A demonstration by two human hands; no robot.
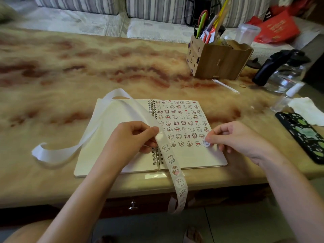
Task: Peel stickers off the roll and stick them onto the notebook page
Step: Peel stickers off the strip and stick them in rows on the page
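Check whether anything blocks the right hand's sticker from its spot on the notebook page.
Nothing visible does. The right hand pinches the round sticker at the right end of the lowest row on the notebook page; the sticker strip in the left hand crosses the spiral binding, left of it.

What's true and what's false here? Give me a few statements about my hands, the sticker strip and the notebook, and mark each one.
1. The left hand pinches the sticker strip above the notebook's spiral binding. True.
2. The right hand holds nothing. False: it pinches a round sticker at the right page's lowest sticker row.
3. The strip hangs over the table's front edge. True.
4. The right page is blank. False: rows of stickers cover most of it.
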